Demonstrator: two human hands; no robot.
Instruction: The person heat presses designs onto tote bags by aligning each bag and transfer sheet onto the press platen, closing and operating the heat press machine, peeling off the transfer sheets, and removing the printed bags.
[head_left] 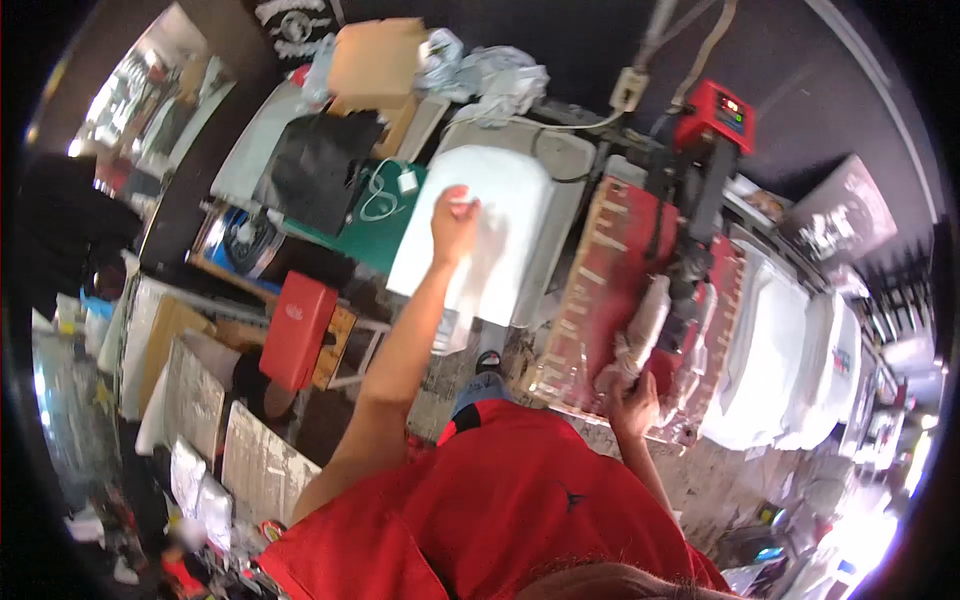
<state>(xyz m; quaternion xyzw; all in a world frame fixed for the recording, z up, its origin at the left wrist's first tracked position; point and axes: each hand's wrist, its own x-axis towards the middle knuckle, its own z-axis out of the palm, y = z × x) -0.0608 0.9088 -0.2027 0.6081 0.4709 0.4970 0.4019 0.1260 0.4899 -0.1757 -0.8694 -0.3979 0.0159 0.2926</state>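
My left hand point(455, 228) is over a white cloth point(503, 190) spread on a flat, round-ended board, and its shadow falls to the right. Its fingers are curled in; whether they pinch anything is too small to tell. My right hand point(632, 405) is closed at the near end of a heat press handle point(648, 325), which looks wrapped in pale plastic. Below the handle lies the press's worn red plate point(590, 300). At the far end of its arm sits a red control box point(716, 115) with a lit display.
More white cloths on boards point(765, 345) stand to the right of the press. On the left are a red box point(298, 330), a dark sheet point(318, 168), a green surface with a white cable point(380, 190), and an open cardboard box point(375, 62). Crumpled plastic bags point(500, 80) lie at the back.
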